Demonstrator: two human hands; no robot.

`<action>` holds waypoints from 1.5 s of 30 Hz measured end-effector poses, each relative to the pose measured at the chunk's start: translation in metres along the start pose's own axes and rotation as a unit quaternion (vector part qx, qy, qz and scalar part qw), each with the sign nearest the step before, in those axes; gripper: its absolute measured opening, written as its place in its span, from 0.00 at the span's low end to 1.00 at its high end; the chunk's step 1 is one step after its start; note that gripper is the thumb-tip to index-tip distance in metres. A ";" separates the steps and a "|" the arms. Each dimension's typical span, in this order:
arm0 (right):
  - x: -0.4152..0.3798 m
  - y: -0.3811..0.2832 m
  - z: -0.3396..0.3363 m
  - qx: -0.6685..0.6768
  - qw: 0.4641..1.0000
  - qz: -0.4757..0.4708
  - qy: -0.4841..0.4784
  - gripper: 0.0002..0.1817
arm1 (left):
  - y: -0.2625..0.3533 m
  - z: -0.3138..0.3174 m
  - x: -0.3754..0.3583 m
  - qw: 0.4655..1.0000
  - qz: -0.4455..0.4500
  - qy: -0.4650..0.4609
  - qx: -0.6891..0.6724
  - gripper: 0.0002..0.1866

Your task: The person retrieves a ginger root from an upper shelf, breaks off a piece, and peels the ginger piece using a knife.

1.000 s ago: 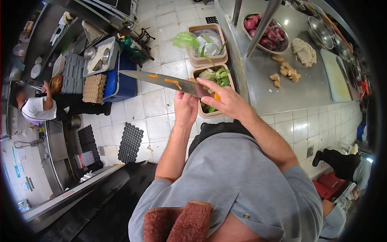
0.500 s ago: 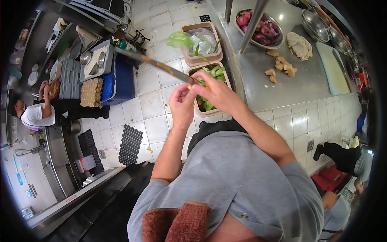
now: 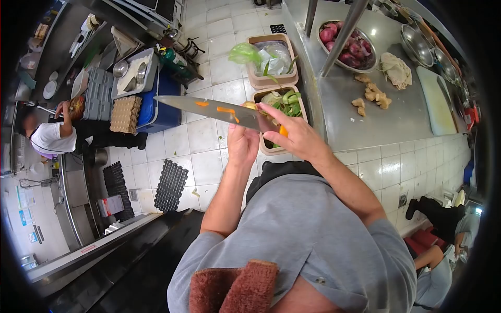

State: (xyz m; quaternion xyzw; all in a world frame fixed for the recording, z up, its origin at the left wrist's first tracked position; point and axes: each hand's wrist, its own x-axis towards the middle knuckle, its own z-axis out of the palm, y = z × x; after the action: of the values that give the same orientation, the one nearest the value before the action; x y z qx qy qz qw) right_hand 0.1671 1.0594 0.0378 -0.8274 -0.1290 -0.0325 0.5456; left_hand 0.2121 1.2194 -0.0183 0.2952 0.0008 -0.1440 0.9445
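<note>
Here, the knife point(image 3: 213, 111) overhangs tiles point(image 3: 206, 142) near a steel counter point(image 3: 360, 126).

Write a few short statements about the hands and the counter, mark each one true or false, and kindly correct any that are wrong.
1. The right hand holds the chef's knife. True.
2. The knife's blade is perfectly clean. False: orange pieces cling to it.
3. The left hand is resting on the counter. False: the left hand is raised near the blade, away from the counter.
4. The red onions are in a metal bowl. True.
5. The ginger is in the bowl with the onions. False: the ginger lies directly on the steel counter.
6. A pale cutting board lies on the counter. True.
</note>
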 end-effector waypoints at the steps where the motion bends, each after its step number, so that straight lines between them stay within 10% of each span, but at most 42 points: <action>1: 0.000 -0.002 -0.002 -0.020 1.000 0.003 -0.011 0.34 | -0.001 -0.001 -0.001 1.000 -0.002 -0.001 0.000 0.16; 45: -0.004 -0.004 -0.009 -0.036 0.998 0.014 -0.045 0.34 | 0.003 0.001 -0.008 0.998 -0.043 0.032 0.031 0.19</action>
State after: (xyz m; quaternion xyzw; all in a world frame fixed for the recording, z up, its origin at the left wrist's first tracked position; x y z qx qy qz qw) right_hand 0.1631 1.0518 0.0440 -0.8491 -0.1404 0.0073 0.5093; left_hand 0.2055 1.2236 -0.0147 0.3285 0.0393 -0.1753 0.9273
